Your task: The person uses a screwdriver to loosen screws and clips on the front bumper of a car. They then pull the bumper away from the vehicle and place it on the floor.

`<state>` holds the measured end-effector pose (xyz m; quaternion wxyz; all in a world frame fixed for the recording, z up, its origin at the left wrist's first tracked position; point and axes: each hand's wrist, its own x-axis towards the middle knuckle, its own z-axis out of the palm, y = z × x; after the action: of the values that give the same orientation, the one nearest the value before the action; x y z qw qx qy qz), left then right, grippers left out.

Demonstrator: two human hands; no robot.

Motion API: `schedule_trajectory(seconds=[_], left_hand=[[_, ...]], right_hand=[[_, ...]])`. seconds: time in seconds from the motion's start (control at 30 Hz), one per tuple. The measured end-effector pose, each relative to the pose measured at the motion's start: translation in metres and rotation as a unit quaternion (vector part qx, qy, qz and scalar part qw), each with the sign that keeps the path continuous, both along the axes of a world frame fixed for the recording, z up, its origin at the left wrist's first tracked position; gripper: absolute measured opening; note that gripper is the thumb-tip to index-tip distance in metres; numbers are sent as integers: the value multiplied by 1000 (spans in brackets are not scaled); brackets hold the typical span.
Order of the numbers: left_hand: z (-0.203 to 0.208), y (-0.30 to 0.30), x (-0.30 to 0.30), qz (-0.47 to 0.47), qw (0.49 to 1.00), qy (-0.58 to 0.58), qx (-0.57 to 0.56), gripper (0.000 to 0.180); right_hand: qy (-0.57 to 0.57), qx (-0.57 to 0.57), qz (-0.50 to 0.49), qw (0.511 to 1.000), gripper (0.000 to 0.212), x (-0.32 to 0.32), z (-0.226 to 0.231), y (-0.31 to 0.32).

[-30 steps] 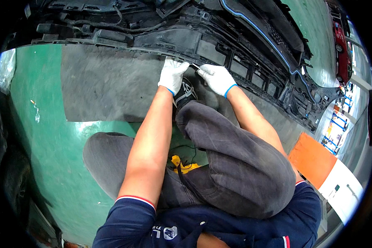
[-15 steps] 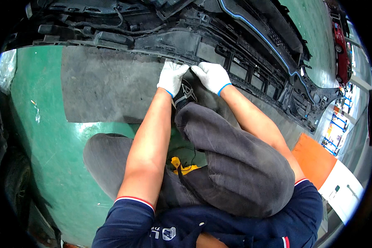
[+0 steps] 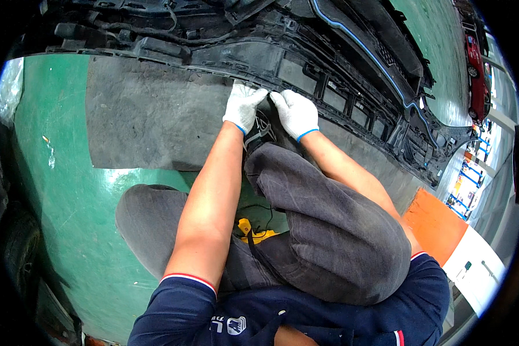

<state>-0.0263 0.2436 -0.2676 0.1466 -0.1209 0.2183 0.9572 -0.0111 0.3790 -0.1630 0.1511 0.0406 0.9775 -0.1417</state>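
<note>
A large black plastic car bumper (image 3: 236, 57) lies inner side up across the far side of the view, with ribs, slots and a wire along it. My left hand (image 3: 244, 106), in a white knit glove with a blue cuff, is closed on the bumper's near edge, thumb on top toward the right. Close beside it my right hand (image 3: 297, 112), gloved the same way, grips the same edge with its thumb pointing left. The fingertips of both hands are hidden at or under the edge. My dark shoe (image 3: 262, 128) is just below the hands.
A grey mat (image 3: 150, 115) lies under the bumper on the green floor (image 3: 57, 202). A yellow tool (image 3: 258, 235) with a black cord lies between my legs. At the right stands an orange and white panel (image 3: 438, 219); a tyre (image 3: 22, 242) is at the left.
The bumper's left part sits slightly higher in the view and its middle slightly lower. Both hands stay at the same edge; the right has turned and shifted a little left.
</note>
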Motion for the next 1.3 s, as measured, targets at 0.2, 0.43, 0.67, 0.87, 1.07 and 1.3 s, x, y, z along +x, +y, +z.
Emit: schedule_trajectory(seconds=[0.2, 0.43, 0.67, 0.87, 1.07, 1.3], left_hand=[[14, -5, -7, -21, 999, 14, -40, 74], [49, -12, -25, -14, 998, 29, -59, 83], [68, -26, -49, -83, 987, 60, -121, 65], [93, -24, -48, -76, 986, 70, -132, 72], [105, -23, -48, -72, 983, 79, -146, 73], [115, -20, -51, -68, 970, 126, -195, 68]], right_hand=[[0, -107, -76, 991, 45, 7, 1, -7], [20, -271, -131, 953, 40, 0, 6, 0], [254, -118, 126, 952, 18, -3, 7, 6], [250, -130, 88, 956, 25, 3, 8, 1], [287, -90, 111, 947, 32, 3, 21, 3], [323, -44, 115, 938, 24, -4, 37, 5]])
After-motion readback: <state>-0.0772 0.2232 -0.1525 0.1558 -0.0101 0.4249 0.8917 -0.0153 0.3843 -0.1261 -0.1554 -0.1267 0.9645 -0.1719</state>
